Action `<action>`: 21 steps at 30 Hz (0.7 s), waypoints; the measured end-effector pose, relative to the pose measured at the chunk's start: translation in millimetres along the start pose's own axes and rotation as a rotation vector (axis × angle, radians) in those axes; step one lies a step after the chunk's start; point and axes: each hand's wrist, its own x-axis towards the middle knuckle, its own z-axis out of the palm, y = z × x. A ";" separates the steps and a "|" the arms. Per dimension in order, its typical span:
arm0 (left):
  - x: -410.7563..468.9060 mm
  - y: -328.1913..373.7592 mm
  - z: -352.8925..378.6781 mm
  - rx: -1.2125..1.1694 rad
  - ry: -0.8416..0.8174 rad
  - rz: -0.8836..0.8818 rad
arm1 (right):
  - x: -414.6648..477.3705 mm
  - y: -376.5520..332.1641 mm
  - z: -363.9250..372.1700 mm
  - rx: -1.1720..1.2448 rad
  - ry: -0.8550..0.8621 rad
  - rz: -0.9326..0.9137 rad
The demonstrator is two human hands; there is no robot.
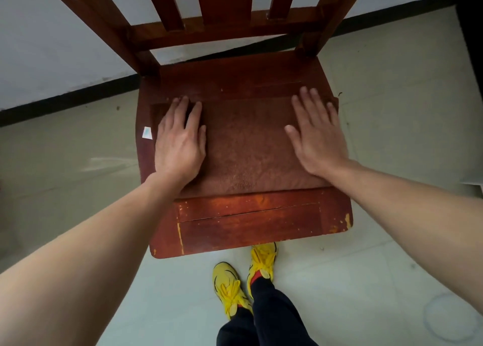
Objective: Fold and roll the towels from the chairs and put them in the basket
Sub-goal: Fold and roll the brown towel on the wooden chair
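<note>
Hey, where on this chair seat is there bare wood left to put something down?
The front strip of the seat, between the brown towel and the seat's front edge, is bare. The towel covers the middle and back, with the left hand and right hand flat on it.

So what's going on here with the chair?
A person is standing over a wooden chair and pressing a brown towel flat on its seat. The left hand lies palm down on the towel's left side and the right hand on its right side, fingers spread, neither gripping it. The towel appears folded and lies flat; it is not rolled yet. A small white tag shows at its left edge. No basket is in view.
</note>
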 end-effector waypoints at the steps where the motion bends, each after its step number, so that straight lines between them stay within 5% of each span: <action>1: -0.1 0.2 0.4 0.010 -0.004 0.003 | -0.3 5.9 -2.7 -0.008 -0.004 0.060; 4: -0.1 10.4 2.3 0.021 -0.018 -0.042 | -3.0 -21.5 -10.3 0.000 0.034 0.133; 8: -4.1 11.1 5.7 0.034 0.002 -0.066 | -29.7 -72.4 9.2 0.071 0.006 -0.081; 21: -64.9 15.3 13.0 0.140 -0.087 0.006 | -59.4 -10.2 29.4 -0.060 0.034 -0.073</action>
